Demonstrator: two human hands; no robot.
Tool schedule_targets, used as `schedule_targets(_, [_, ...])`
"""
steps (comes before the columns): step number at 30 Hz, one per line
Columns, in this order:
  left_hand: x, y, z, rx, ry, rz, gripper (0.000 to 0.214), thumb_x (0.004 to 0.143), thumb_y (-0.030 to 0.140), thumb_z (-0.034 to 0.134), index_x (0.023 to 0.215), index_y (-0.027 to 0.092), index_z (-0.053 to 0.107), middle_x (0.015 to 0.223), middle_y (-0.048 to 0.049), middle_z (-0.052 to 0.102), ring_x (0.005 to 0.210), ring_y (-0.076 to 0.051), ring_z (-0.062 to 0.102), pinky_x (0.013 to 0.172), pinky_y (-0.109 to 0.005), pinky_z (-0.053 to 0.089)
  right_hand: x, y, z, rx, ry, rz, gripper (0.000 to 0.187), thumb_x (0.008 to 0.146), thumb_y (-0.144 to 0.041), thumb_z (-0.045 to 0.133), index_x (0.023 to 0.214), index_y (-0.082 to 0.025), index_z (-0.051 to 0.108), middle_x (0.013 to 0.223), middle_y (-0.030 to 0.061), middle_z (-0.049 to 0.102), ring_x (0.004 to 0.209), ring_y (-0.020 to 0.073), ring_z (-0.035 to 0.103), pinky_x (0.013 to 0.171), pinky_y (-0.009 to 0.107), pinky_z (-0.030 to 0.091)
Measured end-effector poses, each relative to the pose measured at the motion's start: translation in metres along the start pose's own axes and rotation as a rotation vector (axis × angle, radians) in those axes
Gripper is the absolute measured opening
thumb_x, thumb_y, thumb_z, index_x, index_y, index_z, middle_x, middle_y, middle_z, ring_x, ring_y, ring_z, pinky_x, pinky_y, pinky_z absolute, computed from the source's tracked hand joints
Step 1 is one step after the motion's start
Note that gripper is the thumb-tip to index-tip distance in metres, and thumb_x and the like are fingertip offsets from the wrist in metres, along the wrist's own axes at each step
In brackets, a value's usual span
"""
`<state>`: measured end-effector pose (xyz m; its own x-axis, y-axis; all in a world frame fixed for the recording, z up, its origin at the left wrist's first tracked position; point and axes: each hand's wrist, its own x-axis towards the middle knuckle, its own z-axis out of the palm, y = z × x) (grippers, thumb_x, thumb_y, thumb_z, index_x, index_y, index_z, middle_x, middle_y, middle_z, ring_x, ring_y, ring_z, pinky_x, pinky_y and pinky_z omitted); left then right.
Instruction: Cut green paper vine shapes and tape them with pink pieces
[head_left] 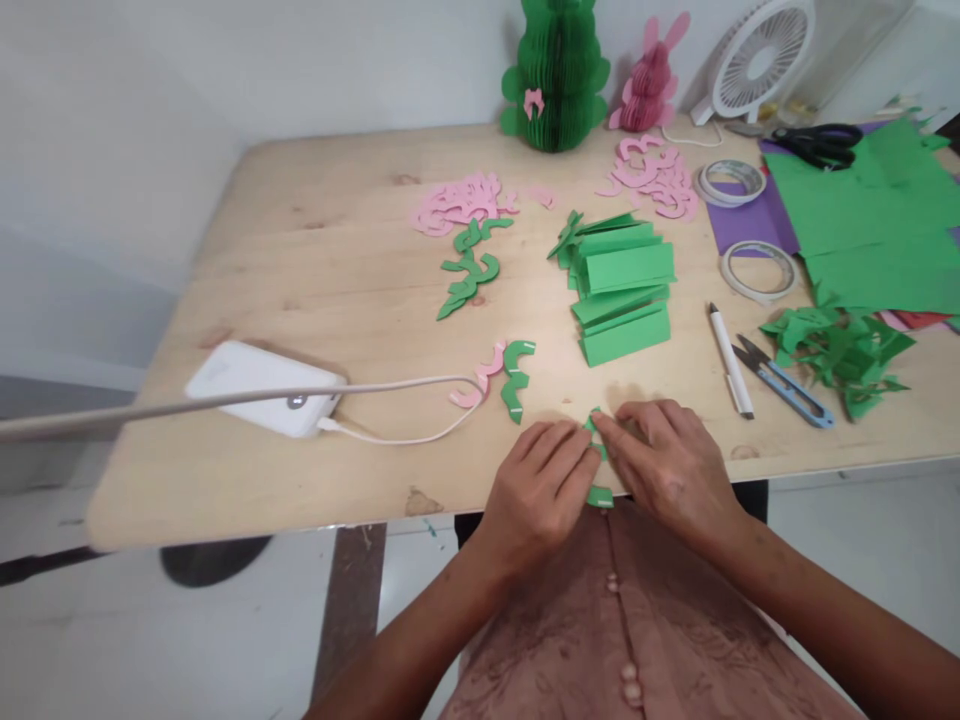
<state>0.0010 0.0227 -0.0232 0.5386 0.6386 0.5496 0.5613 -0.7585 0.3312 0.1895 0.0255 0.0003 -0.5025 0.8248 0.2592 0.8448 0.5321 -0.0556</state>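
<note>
Both hands rest at the near edge of the wooden table (315,260). My left hand (541,482) and my right hand (667,462) press their fingertips together on a small green paper cut-out (598,494) that lies between them, mostly hidden under the fingers. Just beyond the hands lie a green curved cut-out (516,378) and a pink curved cut-out (480,378) with white tape strips. A stack of folded green paper (624,292) sits further back.
A white power bank (262,385) with a cable lies at left. Pink cut-out piles (461,203), green cut-outs (469,268), tape rolls (759,270), a pen (730,360), thread snips (784,380), black scissors (819,143), green sheets (870,215), green scraps (840,350), a fan (757,60) and paper figures (555,75) are around.
</note>
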Motion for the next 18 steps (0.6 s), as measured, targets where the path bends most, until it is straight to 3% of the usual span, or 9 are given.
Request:
schedule_targets(6, [-0.008,0.004,-0.002,-0.002,0.015,-0.031,0.019,0.085,0.010,0.058,0.104,0.011,0.063,0.110,-0.0114,0.069,0.109,-0.023,0.061,0.095,-0.041,0.050,0.002,0.003,-0.001,0.116,0.040,-0.002,0.031,0.090,-0.018,0.053,0.119,-0.015,0.063,0.095,0.0110,0.063,0.085,0.0228,0.052,0.072,0.036,0.042])
schedule_targets(14, [-0.013,0.006,-0.006,0.036,-0.054,-0.031,0.021,0.088,0.016,0.056,0.107,0.013,0.064,0.116,-0.0109,0.068,0.116,-0.024,0.058,0.100,-0.044,0.047,0.004,0.000,0.001,-0.018,0.015,-0.029,0.028,0.089,-0.021,0.055,0.114,-0.017,0.066,0.097,0.0118,0.063,0.085,0.0234,0.051,0.068,0.035,0.037])
schedule_targets(18, [-0.015,0.007,-0.007,0.044,-0.082,-0.024,0.021,0.088,0.018,0.056,0.107,0.014,0.064,0.118,-0.0097,0.067,0.117,-0.025,0.057,0.102,-0.045,0.045,0.004,0.003,0.000,0.070,0.007,-0.016,0.029,0.090,-0.022,0.052,0.116,-0.016,0.064,0.098,0.0121,0.063,0.086,0.0243,0.052,0.072,0.038,0.041])
